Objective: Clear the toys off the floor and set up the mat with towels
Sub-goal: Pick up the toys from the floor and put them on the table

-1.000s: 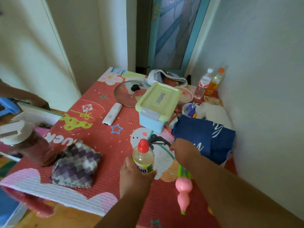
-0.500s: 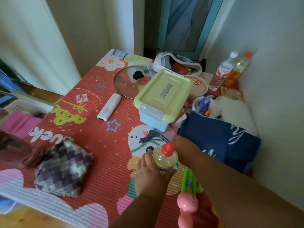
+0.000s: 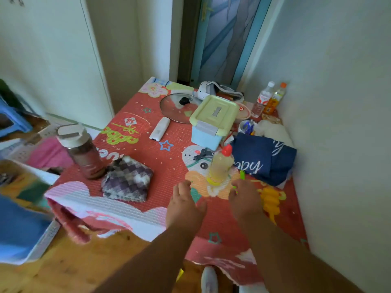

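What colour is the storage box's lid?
Pale yellow-green lid on a light blue box, head view.

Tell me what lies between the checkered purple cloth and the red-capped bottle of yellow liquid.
Head view: only bare red mat between the cloth and bottle.

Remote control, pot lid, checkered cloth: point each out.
Remote control [image 3: 160,129], head view, middle of its white body.
Pot lid [image 3: 174,107], head view, glass beside the knob.
Checkered cloth [image 3: 127,181], head view, centre of the fabric.
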### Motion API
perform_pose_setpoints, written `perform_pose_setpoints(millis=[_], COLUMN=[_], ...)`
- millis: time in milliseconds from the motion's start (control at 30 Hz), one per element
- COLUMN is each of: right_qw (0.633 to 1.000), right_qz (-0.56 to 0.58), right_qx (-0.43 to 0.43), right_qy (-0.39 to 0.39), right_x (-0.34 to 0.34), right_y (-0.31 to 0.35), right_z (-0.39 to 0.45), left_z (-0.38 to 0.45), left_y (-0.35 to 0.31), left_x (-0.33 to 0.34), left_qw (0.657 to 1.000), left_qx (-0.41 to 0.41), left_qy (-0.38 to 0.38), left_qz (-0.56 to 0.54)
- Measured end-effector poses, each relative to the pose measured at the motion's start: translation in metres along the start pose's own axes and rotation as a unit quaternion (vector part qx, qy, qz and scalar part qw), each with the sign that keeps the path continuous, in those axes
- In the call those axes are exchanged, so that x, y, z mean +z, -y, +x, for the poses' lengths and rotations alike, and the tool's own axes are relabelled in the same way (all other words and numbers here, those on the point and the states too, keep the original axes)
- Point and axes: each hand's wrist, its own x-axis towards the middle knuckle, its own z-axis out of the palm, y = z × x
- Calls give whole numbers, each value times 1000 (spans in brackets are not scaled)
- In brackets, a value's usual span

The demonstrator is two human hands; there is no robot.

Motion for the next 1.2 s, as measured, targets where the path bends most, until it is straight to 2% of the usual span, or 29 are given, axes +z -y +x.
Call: perform_pose_setpoints(millis=[167, 400, 600, 700, 833, 1033, 1200], right_qw=[997, 994, 987, 980, 967, 956, 940], right_qz=[-17, -14, -27, -59, -100, -141, -117], right_qx=[-66, -87, -123, -121, -66, -58, -46], right_qy=[46, 60, 97, 145, 227, 251, 316], right_x=[12, -1, 13, 32, 57, 111, 216], right_y=[39, 69, 64, 44, 22, 25, 52], right_z=[-111, -201, -318, -399, -496, -562, -616], left_z=[-78, -154, -280, -368, -465, -526, -569], left_y=[41, 50, 95, 140, 199, 263, 360], left_x=[-60, -114, -142, -150, -173, -207, -225], left_qw=[999, 998, 997, 995, 988, 972, 963], left_qx=[-17, 32, -16, -77, -138, -198, -219], left_qy=[-2, -21, -71, -62, -44, -22, -3], left_qz=[42, 57, 41, 27, 57, 127, 155])
